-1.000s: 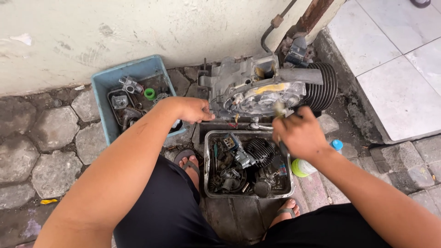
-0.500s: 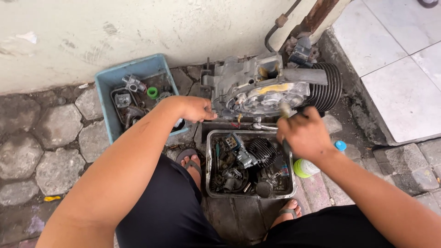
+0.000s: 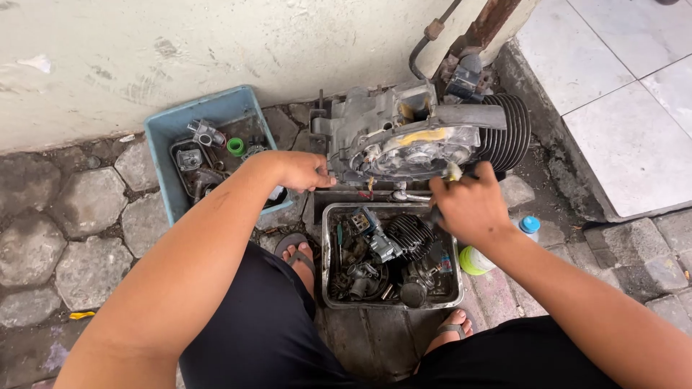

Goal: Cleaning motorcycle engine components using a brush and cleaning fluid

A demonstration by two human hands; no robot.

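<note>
A grey motorcycle engine point(image 3: 404, 137) with a finned black cylinder point(image 3: 508, 130) lies on the ground against the wall. My left hand point(image 3: 303, 171) grips the engine's left edge. My right hand point(image 3: 468, 205) is closed around a brush point(image 3: 450, 176) with pale bristles that touch the engine's lower side, its dark handle running down under my palm. Just below, between my feet, sits a metal tray point(image 3: 326, 245) full of greasy engine parts.
A blue plastic tub point(image 3: 216, 108) with small parts stands at the left by the wall. A green-capped container point(image 3: 472, 261) and a blue-capped bottle point(image 3: 530, 225) lie at the right. Stone paving surrounds; white tiles point(image 3: 627, 108) lie at the right on a raised step.
My right hand with the brush has shifted slightly along the engine's lower edge. My left hand stays on the engine's left side.
</note>
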